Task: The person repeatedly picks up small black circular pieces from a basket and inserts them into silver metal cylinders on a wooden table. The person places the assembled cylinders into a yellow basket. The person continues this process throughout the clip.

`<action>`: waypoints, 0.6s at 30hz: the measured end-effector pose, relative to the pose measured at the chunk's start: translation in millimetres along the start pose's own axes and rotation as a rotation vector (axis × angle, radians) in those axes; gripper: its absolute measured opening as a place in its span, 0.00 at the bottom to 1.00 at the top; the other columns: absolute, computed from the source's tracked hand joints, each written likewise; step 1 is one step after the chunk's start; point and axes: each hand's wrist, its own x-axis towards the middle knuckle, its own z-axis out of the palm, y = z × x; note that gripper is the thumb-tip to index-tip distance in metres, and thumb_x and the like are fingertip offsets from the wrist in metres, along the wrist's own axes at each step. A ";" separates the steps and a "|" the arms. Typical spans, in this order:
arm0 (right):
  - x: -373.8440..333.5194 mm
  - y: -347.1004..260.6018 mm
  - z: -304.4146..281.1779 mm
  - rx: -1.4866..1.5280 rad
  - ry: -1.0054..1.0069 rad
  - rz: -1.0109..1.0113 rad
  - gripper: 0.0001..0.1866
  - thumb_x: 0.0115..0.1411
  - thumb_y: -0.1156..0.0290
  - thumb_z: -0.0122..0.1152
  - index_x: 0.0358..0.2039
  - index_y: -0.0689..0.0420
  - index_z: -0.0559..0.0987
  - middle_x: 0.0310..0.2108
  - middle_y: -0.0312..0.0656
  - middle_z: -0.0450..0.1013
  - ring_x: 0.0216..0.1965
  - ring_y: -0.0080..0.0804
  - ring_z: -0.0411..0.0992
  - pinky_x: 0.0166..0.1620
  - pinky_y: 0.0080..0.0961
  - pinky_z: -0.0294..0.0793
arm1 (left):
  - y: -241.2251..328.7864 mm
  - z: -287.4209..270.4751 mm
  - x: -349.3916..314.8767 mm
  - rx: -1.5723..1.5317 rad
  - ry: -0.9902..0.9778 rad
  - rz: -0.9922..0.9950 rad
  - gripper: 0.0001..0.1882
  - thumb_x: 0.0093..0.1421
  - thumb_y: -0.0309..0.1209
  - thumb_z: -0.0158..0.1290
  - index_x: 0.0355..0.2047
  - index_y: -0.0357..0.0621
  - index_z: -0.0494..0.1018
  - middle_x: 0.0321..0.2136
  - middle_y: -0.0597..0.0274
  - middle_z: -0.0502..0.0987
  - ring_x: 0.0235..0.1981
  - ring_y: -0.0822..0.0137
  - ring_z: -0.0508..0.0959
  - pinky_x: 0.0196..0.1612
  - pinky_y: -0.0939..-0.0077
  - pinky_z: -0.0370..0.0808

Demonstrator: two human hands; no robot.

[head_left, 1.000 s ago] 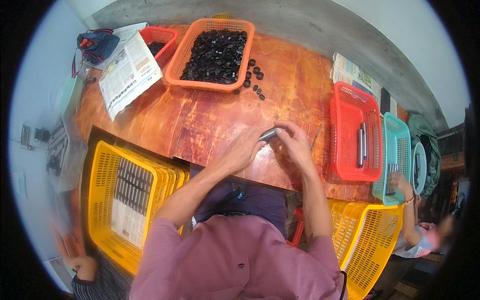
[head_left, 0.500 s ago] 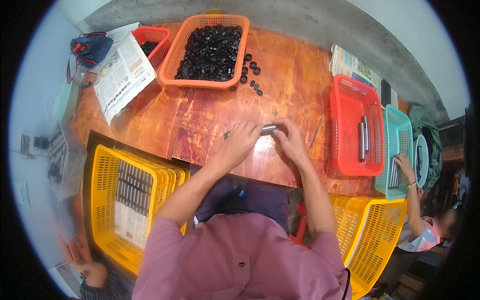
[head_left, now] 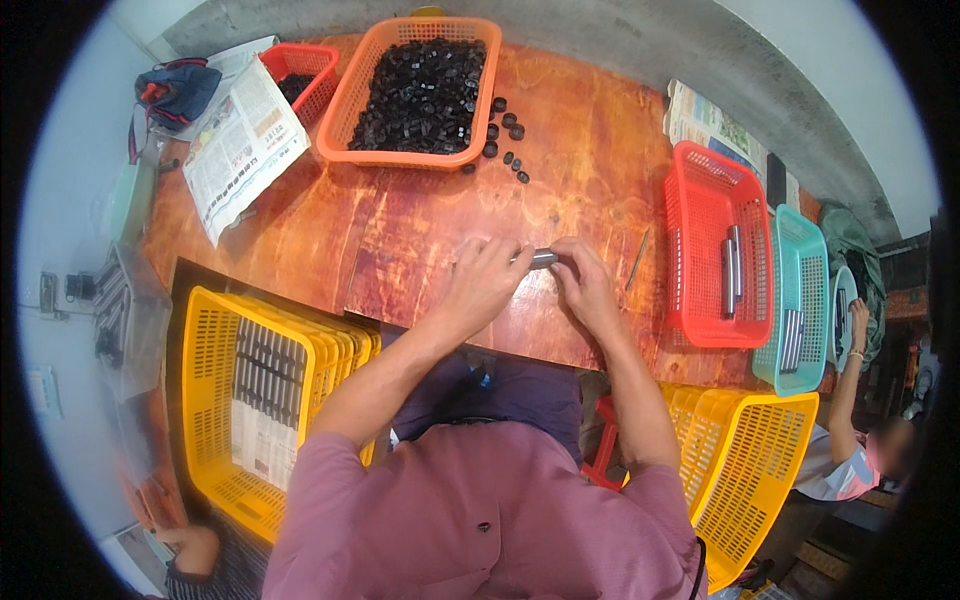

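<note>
Both my hands are closed around a short silvery metal tube held level above the wooden table. My left hand wraps the tube's left part and hides it. The fingertips of my right hand pinch its right end, which they cover. An orange basket full of small black plastic caps stands beyond my hands, and several loose caps lie beside it. A thin rod lies on the table just right of my right hand.
At the right, a red basket and a teal basket hold metal tubes. Yellow crates flank me, the left one holding rows of tubes on newspaper. A newspaper lies far left. A co-worker's arm reaches toward a pale basin at far right.
My hands stay on the tube with a slight shift of the fingers. The co-worker's hand has moved from the teal basket to the pale basin. The whole view has shifted slightly.
</note>
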 end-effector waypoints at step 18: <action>76.8 4.2 48.6 -0.480 0.131 0.130 0.09 0.62 0.66 0.61 0.36 0.58 0.77 0.38 0.49 0.71 0.44 0.50 0.68 0.48 0.46 0.65 | -11.6 -10.5 12.9 -0.158 -0.103 -0.048 0.16 0.56 0.33 0.63 0.45 0.45 0.77 0.35 0.59 0.75 0.39 0.55 0.77 0.42 0.61 0.71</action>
